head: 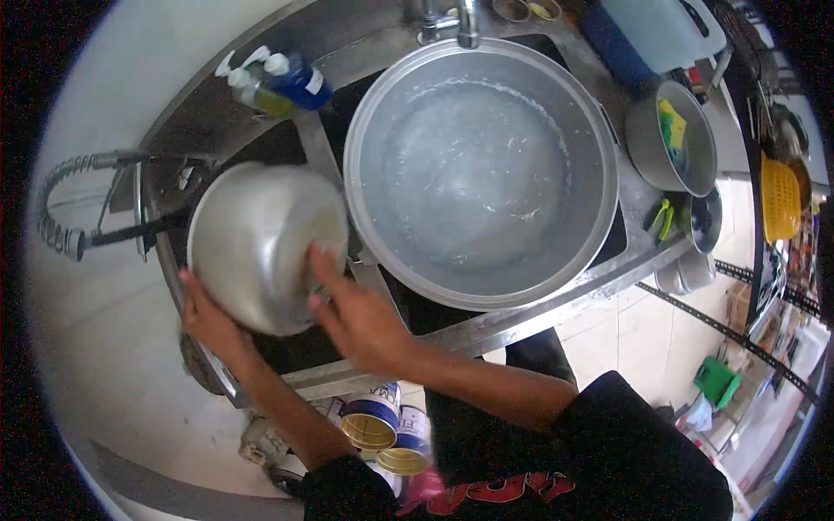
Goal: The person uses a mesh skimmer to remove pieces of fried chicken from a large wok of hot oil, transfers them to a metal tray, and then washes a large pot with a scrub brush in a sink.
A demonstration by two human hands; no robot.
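A brushed metal pot (260,241) is tipped over the left sink basin, its rounded outside facing me. My left hand (218,322) grips it by the lower left rim. Against the pot's lower right side rests my right hand (365,319), with index finger and thumb spread. Something small and greyish green shows between them, too blurred to name. Right of the pot, a large round aluminium basin (479,176) holds water and sits over the other sink opening. A chrome faucet (468,26) reaches over the basin's far rim.
Two pump bottles, one blue (300,81) and one with yellowish liquid (260,94), stand behind the pot. A spring-neck sprayer (62,202) juts in at left. To the right are a metal pot (642,143) holding a yellow-green sponge (672,124), and a bright green tool (663,220).
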